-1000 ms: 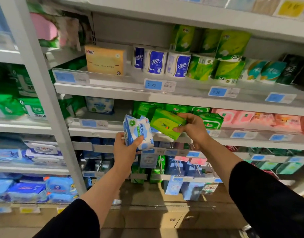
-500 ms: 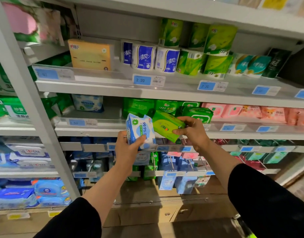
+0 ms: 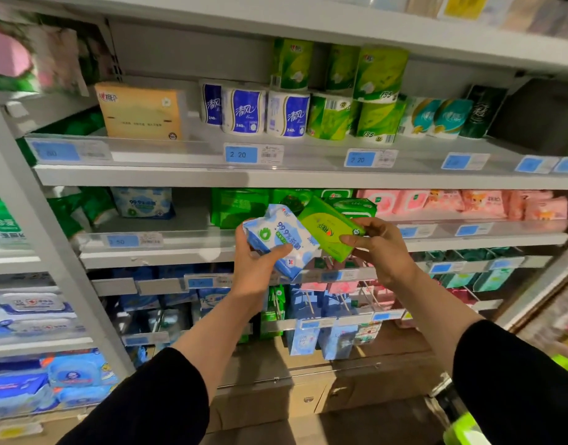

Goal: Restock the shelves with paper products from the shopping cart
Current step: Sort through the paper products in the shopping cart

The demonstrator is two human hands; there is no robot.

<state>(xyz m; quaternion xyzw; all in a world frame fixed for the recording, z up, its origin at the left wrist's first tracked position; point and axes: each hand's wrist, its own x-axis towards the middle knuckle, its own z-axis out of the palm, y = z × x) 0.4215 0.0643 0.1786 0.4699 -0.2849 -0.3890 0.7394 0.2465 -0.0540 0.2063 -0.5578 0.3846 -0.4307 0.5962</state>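
Note:
My left hand grips a blue-and-white wipes pack in front of the middle shelf. My right hand pinches a green tissue pack right beside it, and the two packs touch. Both are held just in front of the shelf's edge, below a row of green packs. A matching blue-and-white pack stands further left on the same shelf. A green cart handle shows at the bottom right corner.
The upper shelf carries an orange tissue box, blue toilet rolls and green rolls. Pink packs fill the middle shelf's right side. Hanging packs sit on pegs below. A white upright divides the bays.
Both hands have come lower and closer together with their packs. The green pack has tilted and now lies against the blue-and-white one. The view has shifted slightly right.

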